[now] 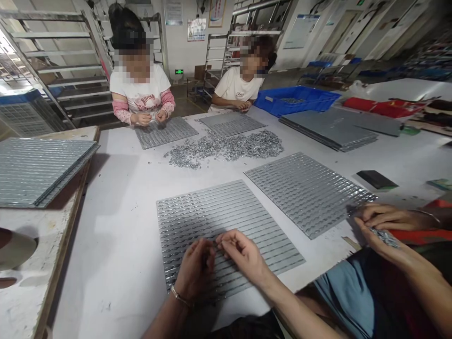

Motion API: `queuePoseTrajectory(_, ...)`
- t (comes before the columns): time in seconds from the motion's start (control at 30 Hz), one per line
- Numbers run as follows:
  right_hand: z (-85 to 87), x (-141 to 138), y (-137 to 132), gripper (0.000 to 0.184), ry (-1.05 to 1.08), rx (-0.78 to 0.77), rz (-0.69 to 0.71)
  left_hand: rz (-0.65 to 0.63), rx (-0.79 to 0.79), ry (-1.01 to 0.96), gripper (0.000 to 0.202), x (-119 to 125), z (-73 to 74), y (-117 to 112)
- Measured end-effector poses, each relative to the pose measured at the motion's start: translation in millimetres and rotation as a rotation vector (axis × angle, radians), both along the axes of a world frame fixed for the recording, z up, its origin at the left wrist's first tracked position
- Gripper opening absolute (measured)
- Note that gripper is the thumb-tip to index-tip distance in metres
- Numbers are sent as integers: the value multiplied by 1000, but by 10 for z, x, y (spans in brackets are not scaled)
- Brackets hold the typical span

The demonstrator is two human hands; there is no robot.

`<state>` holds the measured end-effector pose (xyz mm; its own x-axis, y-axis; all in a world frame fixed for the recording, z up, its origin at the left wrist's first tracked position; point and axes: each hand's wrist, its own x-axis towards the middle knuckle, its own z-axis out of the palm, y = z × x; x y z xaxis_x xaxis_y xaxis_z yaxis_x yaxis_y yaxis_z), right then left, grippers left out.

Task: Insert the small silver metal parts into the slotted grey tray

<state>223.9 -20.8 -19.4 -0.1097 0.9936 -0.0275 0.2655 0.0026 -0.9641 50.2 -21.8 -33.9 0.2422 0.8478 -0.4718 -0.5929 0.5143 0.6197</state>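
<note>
A grey sheet (261, 235) with parallel ridged rows lies flat on the white table in front of me. Small shiny metal pieces line the rows on its left part, while the right part shows bare rows. My left hand (195, 269), with a bracelet at its wrist, is curled over the sheet; whatever is in its fingers is hidden. Close beside it, my right hand (243, 254) has thumb and fingertips pinched together just above the rows. Any piece between those fingertips is too small to make out.
Loose metal pieces (229, 146) are heaped mid-table. A second filled sheet (307, 193) lies right, near a co-worker's hands (384, 226) holding pieces. Two people sit opposite with sheets. Stacked sheets (328, 127), a blue bin (296, 100) and a left-side stack (42, 169) stand around.
</note>
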Motion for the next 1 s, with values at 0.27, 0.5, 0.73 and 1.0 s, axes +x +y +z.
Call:
queuePoseTrajectory(0.27, -199, 192, 84, 20, -250, -56, 130, 207, 51, 1, 42, -229, 23, 170)
queuePoseTrajectory(0.5, -226, 11, 97, 19, -523, 49, 255, 138, 27, 79, 52, -192, 5, 143)
queuePoseTrajectory(0.73, -237, 74, 156, 8, -489, -22, 169, 125, -10, 12, 53, -193, 37, 130)
queuePoseTrajectory(1.0, -250, 114, 217, 18, -655, 63, 180, 116, 1, -26, 49, -178, 43, 127)
